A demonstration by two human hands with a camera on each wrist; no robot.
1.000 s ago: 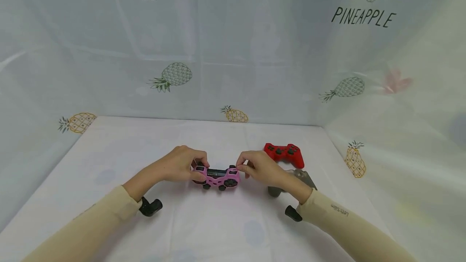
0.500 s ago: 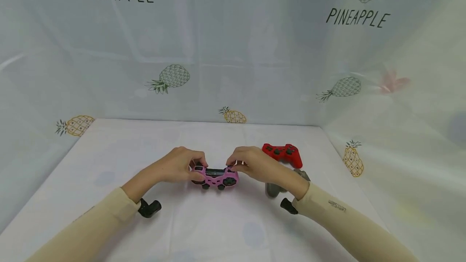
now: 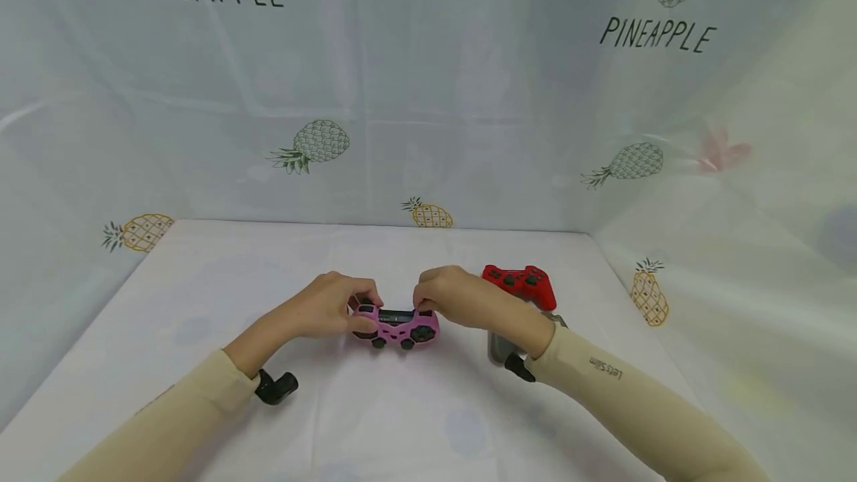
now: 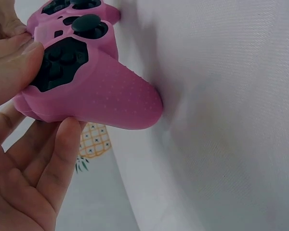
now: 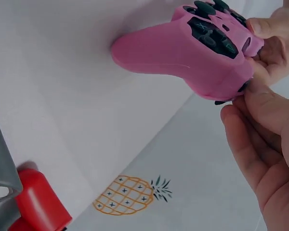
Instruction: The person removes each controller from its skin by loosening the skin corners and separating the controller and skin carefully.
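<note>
A pink game controller (image 3: 400, 329) with black sticks and button areas is held near the middle of the table, its top edge facing the far side. Its skin looks like a soft sleeve, dotted on the grip in the left wrist view. My left hand (image 3: 328, 307) grips the controller's left end, thumb over the button pad and fingers beneath. At the right rear corner, by a black shoulder button, my right hand (image 3: 455, 294) pinches the edge between thumb (image 5: 267, 103) and fingers. The handle tip comes close to the cloth in the left wrist view.
A red game controller (image 3: 521, 285) lies on the table behind the right wrist. Partly hidden under the right forearm is a grey controller (image 3: 498, 348). The white-covered table (image 3: 402, 422) meets a pineapple-print curtain (image 3: 469, 95) at the back.
My right hand has shifted left, onto the pink controller's right rear corner, and its fingers have curled in more. The left hand and controller have stayed almost still.
</note>
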